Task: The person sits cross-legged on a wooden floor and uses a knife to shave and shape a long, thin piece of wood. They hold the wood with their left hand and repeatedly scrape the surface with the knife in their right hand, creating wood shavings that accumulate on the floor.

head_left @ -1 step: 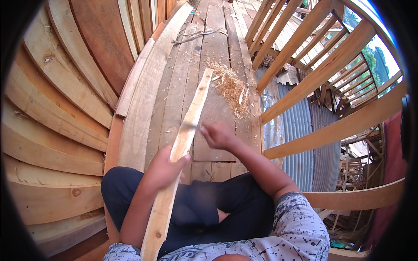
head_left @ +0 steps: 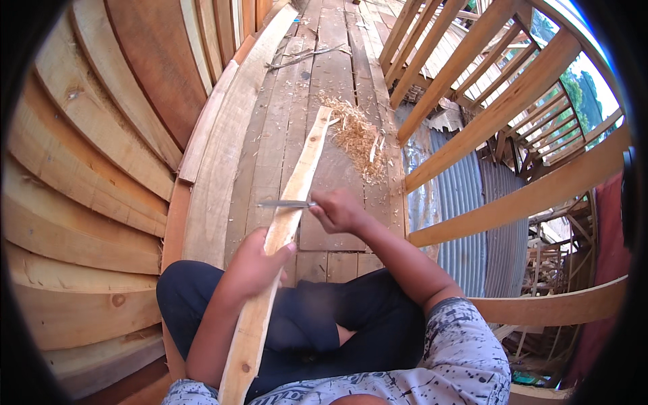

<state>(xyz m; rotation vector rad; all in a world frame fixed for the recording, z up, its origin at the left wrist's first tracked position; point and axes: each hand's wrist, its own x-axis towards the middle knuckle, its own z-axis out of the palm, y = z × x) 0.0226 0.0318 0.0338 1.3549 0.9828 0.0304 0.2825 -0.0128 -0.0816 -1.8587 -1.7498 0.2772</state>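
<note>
While in L grip (head_left: 255,264), plank (head_left: 279,233) under knife (head_left: 283,203)

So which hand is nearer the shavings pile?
Right: the right hand, holding the knife, is just short of the shavings pile; the left hand is farther back, gripping the board.

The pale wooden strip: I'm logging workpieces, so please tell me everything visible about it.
The pale wooden strip is long and narrow, with uneven edges and a brown knot toward each visible end. It slants up the view, far end beside wood shavings, near end cut off by the picture's lower edge. The left hand grips it mid-length; just beyond, a metal blade in the right hand crosses it, seemingly touching.
</note>
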